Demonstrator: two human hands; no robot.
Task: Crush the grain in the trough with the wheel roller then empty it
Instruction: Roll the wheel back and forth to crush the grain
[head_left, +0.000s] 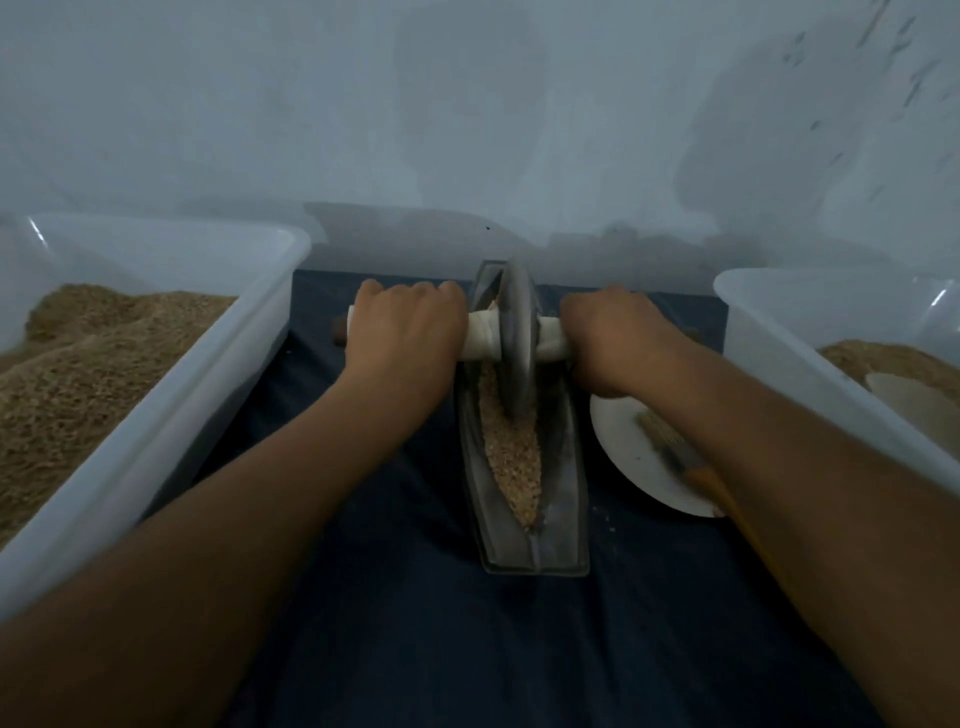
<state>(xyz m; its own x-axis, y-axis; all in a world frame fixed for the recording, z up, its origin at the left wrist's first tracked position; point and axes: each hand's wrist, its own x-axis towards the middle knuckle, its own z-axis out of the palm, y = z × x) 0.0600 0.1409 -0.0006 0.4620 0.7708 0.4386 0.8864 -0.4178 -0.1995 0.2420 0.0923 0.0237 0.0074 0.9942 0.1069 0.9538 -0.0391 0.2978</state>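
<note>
A dark metal boat-shaped trough lies lengthwise on the dark cloth, with pale crushed grain along its groove. A grey wheel roller stands upright in the far half of the groove. Its axle handle is wrapped in white cloth. My left hand grips the handle left of the wheel. My right hand grips it right of the wheel. Both sets of fingers curl over the axle.
A large translucent bin of brown grain stands at the left. A second bin with grain and a scoop stands at the right. A white plate with a brush lies beside the trough. A pale wall is close behind.
</note>
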